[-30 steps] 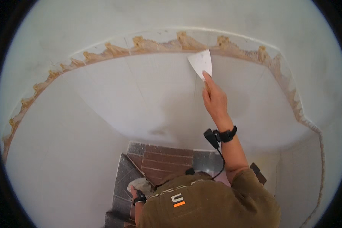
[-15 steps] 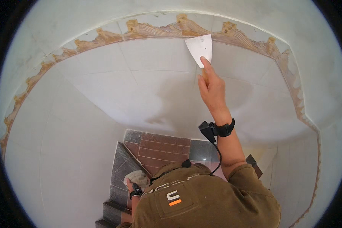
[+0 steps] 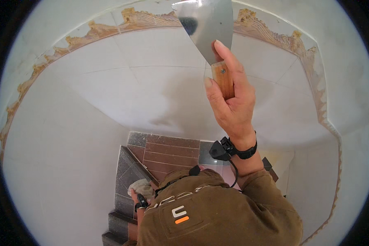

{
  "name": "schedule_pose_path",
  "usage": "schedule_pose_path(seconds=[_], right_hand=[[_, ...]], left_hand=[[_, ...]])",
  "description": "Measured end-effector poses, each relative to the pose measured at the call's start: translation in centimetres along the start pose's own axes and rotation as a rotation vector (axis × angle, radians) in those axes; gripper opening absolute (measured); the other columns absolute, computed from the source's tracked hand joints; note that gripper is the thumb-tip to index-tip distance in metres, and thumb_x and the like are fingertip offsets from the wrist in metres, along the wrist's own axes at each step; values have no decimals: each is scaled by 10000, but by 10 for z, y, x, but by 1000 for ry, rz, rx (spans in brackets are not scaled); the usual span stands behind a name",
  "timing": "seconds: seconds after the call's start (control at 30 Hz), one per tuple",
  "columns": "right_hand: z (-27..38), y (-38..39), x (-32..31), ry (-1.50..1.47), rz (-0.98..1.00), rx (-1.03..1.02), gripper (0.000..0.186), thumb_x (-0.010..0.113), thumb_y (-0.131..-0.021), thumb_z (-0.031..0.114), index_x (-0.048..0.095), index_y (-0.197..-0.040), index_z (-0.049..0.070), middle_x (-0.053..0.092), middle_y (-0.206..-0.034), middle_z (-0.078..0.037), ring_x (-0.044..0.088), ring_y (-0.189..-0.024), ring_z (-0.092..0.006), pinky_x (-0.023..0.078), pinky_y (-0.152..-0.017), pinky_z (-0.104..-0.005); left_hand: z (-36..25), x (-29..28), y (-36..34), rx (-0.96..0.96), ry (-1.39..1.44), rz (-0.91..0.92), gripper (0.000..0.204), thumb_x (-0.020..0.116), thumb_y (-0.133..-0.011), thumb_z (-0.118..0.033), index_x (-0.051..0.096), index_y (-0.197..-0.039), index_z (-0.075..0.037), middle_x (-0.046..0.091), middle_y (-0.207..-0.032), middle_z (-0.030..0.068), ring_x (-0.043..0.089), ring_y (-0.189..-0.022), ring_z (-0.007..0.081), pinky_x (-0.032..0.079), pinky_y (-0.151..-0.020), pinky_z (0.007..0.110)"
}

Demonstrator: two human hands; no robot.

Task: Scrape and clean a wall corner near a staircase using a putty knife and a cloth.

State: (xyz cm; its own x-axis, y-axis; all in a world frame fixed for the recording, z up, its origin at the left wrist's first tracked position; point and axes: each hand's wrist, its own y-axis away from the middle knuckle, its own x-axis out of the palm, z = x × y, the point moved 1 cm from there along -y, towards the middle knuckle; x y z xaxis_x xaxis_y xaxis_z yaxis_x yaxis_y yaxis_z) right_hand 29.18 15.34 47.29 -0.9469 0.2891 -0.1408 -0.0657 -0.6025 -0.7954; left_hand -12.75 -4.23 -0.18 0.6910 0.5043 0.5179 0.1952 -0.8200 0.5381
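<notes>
Your right hand [image 3: 238,100] grips the scraper [image 3: 209,45] before the brown band [image 3: 147,21], forefinger [image 3: 232,62] laid along the blade [image 3: 207,24] as if for control, while your left hand [image 3: 133,195], well below the band, appears to clutch a rag [image 3: 142,186].

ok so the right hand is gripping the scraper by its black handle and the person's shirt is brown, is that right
Not quite: the handle is light brown wood, not black, as the head view shows. The right hand does grip the scraper by it, and the shirt is brown.
</notes>
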Motion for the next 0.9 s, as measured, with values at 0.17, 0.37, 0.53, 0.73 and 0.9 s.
schedule_pose_path(seconds=[0.17, 0.37, 0.53, 0.73, 0.9], right_hand=[[8, 1, -4, -27, -13, -86, 485, 503, -754, -47, 380, -1223, -37, 426, -1239, -158, 425, -1145, -216, 345, -905, -284], [24, 3, -11, -27, 19, -241, 509, 495, -752, -63, 334, -1234, -57, 395, -1259, -186, 415, -1153, -238, 377, -842, -245], [19, 7, -17, 10, 42, -191, 521, 499, -758, -54, 310, -1243, -66, 374, -1276, -192, 411, -1155, -231, 389, -768, -211], [16, 5, -12, 23, 32, -244, 512, 492, -768, -39, 307, -1244, -66, 384, -1265, -185, 437, -1115, -203, 396, -800, -231], [12, 7, -7, -35, 52, -83, 521, 513, -777, 0, 315, -1258, -30, 419, -1230, -142, 506, -833, -104, 434, -641, -201]], left_hand=[[-3, 5, 4, -14, -13, 1, 643, 308, -841, -515, 408, -1183, 20, 491, -1140, 193, 500, -1008, 356, 420, -850, 448], [-9, 12, 15, -23, -32, -11, 647, 303, -840, -519, 409, -1183, 19, 491, -1140, 194, 500, -1009, 356, 419, -853, 451], [-16, 40, 20, -62, -61, 5, 650, 299, -840, -522, 409, -1183, 18, 490, -1141, 195, 500, -1009, 356, 419, -855, 453], [-17, 44, 26, -161, 113, 16, 639, 298, -843, -516, 417, -1173, 18, 497, -1129, 193, 507, -996, 354, 422, -852, 449], [-9, 20, 16, -34, 49, -20, 597, 323, -849, -484, 437, -1148, 20, 514, -1101, 185, 520, -967, 344, 429, -837, 432]])
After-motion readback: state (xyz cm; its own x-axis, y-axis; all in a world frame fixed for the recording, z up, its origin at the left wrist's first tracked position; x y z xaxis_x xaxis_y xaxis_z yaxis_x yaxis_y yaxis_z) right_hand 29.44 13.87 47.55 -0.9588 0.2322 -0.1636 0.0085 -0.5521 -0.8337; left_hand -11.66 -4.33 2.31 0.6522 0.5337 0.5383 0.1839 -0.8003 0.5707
